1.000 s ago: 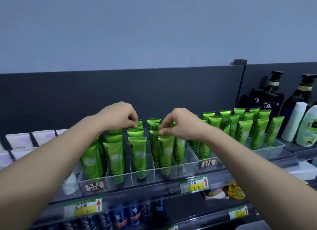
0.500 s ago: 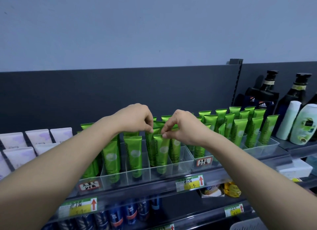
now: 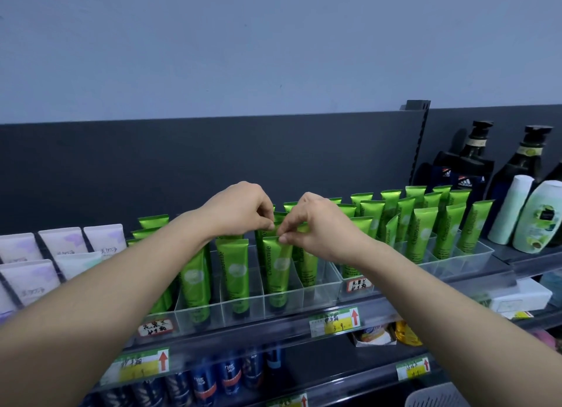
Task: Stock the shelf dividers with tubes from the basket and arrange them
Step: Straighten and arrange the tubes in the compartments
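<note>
The front tube (image 3: 278, 263) stands in the tray (image 3: 319, 282), its crimp pinched by the right hand (image 3: 316, 224) from 3 o'clock, the left hand (image 3: 240, 209) pinching the rear tube (image 3: 261, 245) from 9; ease both upright, labels forward, neighbours undisturbed.

I note even, cool light. Bottles (image 3: 474, 169) at right cast soft shadows leftward on the back panel (image 3: 182, 163). Tubes (image 3: 234, 270) show mild sheen. Lower shelf (image 3: 365, 376) dim. Wide-angle bending at frame edges; lower corners soft.
</note>
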A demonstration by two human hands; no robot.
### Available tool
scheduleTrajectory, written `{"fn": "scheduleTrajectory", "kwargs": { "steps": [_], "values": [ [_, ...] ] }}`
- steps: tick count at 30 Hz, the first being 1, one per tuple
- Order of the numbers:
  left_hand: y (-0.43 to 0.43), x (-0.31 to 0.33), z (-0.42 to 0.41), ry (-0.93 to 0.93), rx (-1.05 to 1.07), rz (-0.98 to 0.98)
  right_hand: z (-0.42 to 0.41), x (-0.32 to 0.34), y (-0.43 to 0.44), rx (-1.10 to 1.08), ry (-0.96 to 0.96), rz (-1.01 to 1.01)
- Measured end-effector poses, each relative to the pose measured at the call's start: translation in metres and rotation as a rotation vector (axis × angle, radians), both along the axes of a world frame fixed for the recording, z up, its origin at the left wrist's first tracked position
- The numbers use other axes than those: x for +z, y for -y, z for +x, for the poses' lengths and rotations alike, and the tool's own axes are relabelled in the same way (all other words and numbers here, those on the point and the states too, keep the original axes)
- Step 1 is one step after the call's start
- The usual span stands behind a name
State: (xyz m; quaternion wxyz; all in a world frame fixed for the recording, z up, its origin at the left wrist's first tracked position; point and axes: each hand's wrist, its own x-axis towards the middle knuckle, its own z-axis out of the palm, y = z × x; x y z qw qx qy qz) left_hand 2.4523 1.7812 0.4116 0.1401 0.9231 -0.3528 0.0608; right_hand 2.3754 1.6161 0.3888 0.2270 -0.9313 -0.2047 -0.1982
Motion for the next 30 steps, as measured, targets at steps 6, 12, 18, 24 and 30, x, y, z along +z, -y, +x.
{"fn": "scheduleTrajectory", "kwargs": {
  "steps": [6,12,18,24,30],
  "values": [
    [0.0,0.003,0.0,0.003,-0.015,0.024,0.002,0.001,0.0,0.002,-0.015,-0.021],
    [0.0,0.005,-0.001,-0.011,-0.022,0.023,0.004,-0.002,0.001,-0.002,-0.018,-0.013],
    [-0.005,0.013,0.0,-0.078,-0.002,-0.017,0.002,0.007,0.01,0.006,-0.053,0.075],
    [-0.007,0.019,0.019,0.056,0.118,-0.025,0.036,0.011,0.013,-0.186,0.016,0.019],
    [-0.004,0.007,0.037,0.102,0.176,0.19,0.057,0.013,0.001,-0.179,-0.09,-0.095]
  ]
}}
